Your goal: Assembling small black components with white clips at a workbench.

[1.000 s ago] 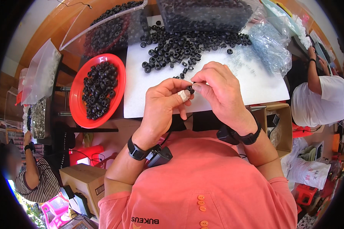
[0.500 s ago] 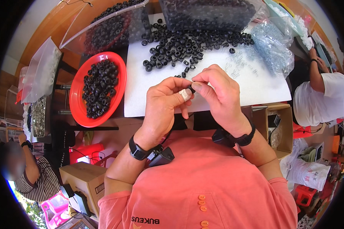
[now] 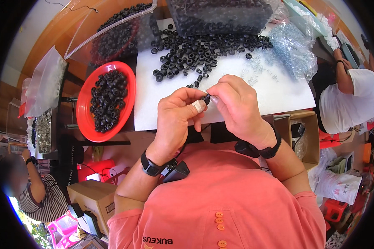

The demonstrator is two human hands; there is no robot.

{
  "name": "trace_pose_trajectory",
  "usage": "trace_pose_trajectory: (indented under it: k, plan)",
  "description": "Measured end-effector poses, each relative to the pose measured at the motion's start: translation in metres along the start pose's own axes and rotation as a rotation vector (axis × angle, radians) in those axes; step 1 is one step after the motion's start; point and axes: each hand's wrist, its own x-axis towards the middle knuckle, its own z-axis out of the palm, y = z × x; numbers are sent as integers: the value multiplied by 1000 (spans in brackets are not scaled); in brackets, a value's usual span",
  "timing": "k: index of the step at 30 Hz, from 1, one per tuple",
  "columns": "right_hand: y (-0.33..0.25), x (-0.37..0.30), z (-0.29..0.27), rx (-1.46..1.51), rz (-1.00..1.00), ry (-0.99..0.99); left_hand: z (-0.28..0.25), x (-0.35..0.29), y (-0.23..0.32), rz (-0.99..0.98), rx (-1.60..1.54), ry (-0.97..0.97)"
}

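Note:
Both hands meet over the near edge of a white board. Between its thumb and forefinger, my left hand pinches a small black cord-lock piece; white tape wraps the thumb. My right hand has its thumb and fingers closed at the piece's right side, and whatever its fingertips hold is hidden. Just beyond lies a heap of black cord-lock parts, some round with holes, others small and cylindrical. Tiny metal springs are scattered to its right.
A red oval plate heaped with black round pieces stands left. Clear bins of black parts stand at the back. A plastic bag of springs sits at far right. People work on both sides; a cardboard box is right.
My right fingertips have shifted and turned slightly at the black piece, which now shows more between the hands. The whole view has tilted a little.

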Motion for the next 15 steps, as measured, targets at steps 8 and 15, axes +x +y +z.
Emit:
trace_pose_trajectory:
  k: [8, 15]
  plan:
    - [-8, -5, 12, -86, 64, 26, 1, 0, -5, 29, 0, 34]
    - [-22, -5, 10, -65, -22, 32, 3, -5, -5, 56, -34, 44]
